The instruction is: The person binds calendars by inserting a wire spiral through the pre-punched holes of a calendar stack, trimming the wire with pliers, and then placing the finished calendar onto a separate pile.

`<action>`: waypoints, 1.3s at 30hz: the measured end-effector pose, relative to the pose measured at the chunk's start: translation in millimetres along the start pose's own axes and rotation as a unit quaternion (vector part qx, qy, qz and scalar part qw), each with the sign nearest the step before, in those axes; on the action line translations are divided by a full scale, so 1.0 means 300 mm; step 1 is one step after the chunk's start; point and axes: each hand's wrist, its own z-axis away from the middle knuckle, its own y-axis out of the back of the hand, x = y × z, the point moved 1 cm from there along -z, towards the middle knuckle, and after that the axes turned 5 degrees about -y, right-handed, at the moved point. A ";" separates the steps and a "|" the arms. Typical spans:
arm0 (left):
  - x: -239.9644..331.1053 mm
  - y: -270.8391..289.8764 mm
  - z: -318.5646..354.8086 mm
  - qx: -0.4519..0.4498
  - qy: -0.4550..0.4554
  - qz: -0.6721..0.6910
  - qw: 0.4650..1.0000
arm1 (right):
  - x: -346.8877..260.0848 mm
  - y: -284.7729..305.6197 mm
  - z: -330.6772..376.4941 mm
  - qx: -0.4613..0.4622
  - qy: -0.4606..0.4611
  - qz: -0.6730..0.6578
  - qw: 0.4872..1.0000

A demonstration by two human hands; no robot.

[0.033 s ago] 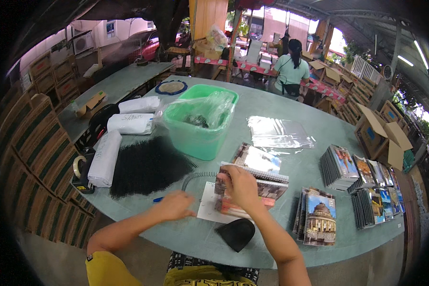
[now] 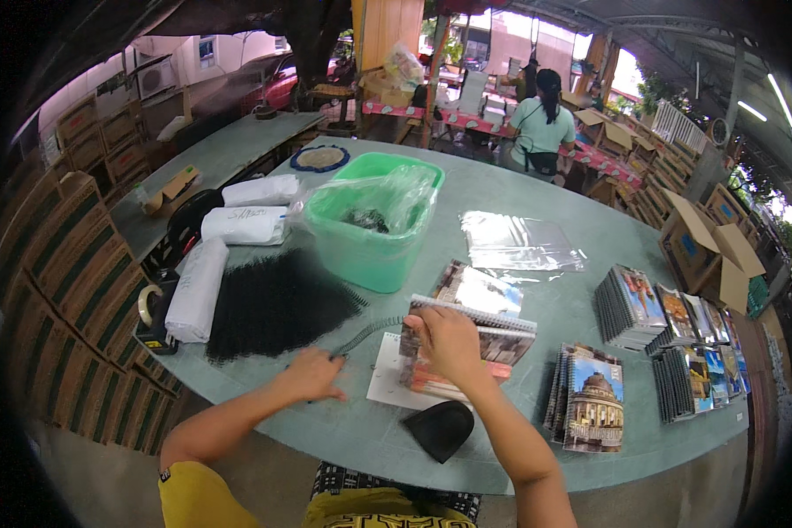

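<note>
My right hand grips a spiral-bound book near its bound edge, holding it tilted up off the table. A loose black binding coil trails from the book's left end towards my left hand. That hand is low over the tabletop with its fingers apart; the coil's far end lies by its fingertips, and I see no grip on it. Beneath the held book are a white printed sheet and a reddish printed piece. Another picture-covered book lies just behind. A black rounded pad rests in front.
A heap of black coils lies left, beside white wrapped rolls and a tape dispenser. Behind stands a green bin with plastic in it. Clear sleeves and book stacks occupy the right. A person stands beyond.
My left hand has shifted slightly left and away from the white sheet, its fingers spreading; the blue pen near it is now mostly covered. My right hand keeps its hold on the book.
</note>
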 end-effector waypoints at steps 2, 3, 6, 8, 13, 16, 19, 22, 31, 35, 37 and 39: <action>-0.060 -0.025 0.031 -0.024 0.040 -0.009 0.999 | 0.007 0.012 -0.007 -0.049 0.030 0.055 0.997; -0.081 -0.035 0.045 -0.017 0.024 0.027 0.999 | 0.018 0.003 -0.004 -0.029 0.047 -0.003 0.998; -0.045 -0.088 0.077 -0.057 0.037 0.010 0.998 | 0.015 0.004 -0.010 -0.031 0.037 -0.030 0.998; 0.031 -0.060 0.045 -0.033 0.027 0.048 0.998 | 0.027 -0.006 -0.005 0.003 0.051 -0.039 0.998; 0.238 0.260 -0.041 0.150 0.025 0.157 0.976 | 0.010 0.021 0.017 0.016 0.016 -0.025 0.999; 0.235 0.326 -0.063 0.152 0.039 0.044 0.987 | 0.006 0.009 0.017 0.044 0.011 -0.032 0.998; 0.237 0.349 -0.065 0.125 0.047 -0.002 0.991 | -0.004 0.007 0.019 0.050 -0.006 -0.028 0.998; 0.252 0.378 -0.064 0.106 0.042 -0.028 0.993 | -0.013 0.018 0.016 0.029 -0.033 -0.020 0.999; 0.218 0.323 -0.088 0.124 0.038 0.026 0.991 | 0.011 0.022 0.008 0.027 -0.003 -0.002 1.000; 0.121 0.161 -0.013 0.063 0.074 0.055 0.994 | 0.001 0.003 -0.018 -0.014 -0.021 0.051 0.998; 0.076 0.059 0.021 0.055 0.065 -0.034 0.996 | -0.014 -0.012 -0.018 -0.030 -0.023 0.047 0.998; 0.055 0.006 0.032 0.123 -0.011 -0.185 0.975 | -0.005 -0.025 -0.015 -0.005 0.014 0.020 1.000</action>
